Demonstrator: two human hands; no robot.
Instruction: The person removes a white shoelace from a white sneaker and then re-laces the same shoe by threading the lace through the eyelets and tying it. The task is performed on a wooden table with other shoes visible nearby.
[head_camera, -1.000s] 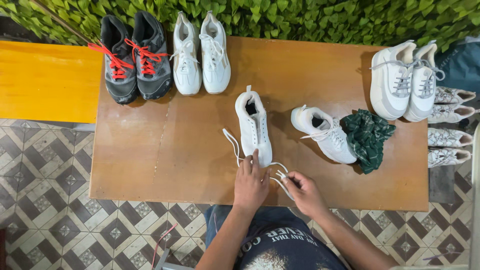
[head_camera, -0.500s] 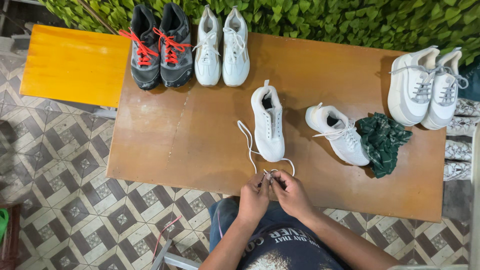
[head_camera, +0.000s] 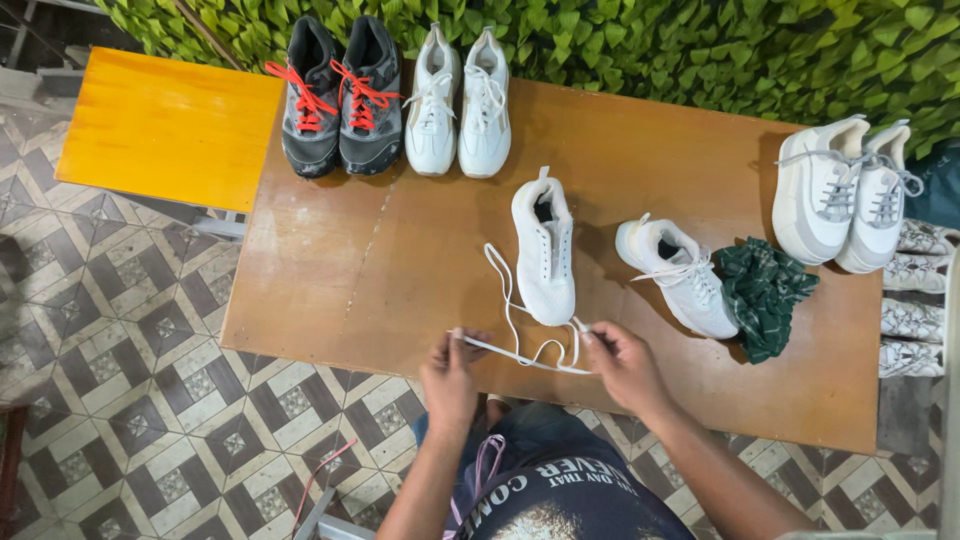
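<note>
Stretching between both hands' fingers (head_camera: 458, 334): lace (head_camera: 520, 352)

head | looks steeply down | near | wooden table (head_camera: 400, 280), tiled floor (head_camera: 130, 400)

Up at the far edge of the brown table (head_camera: 400, 270), a dark pair of sneakers with red laces (head_camera: 335, 95) sits just beside a white pair (head_camera: 460, 100), toes toward the leafy green hedge (head_camera: 700, 50). Over on the right, another white shoe (head_camera: 680, 275) lies touching a crumpled green cloth (head_camera: 762, 295), and a chunky white pair with grey laces (head_camera: 845, 195) stands near the corner. A yellow bench (head_camera: 165, 130) adjoins the left end, over patterned floor tiles (head_camera: 110, 350).
</note>
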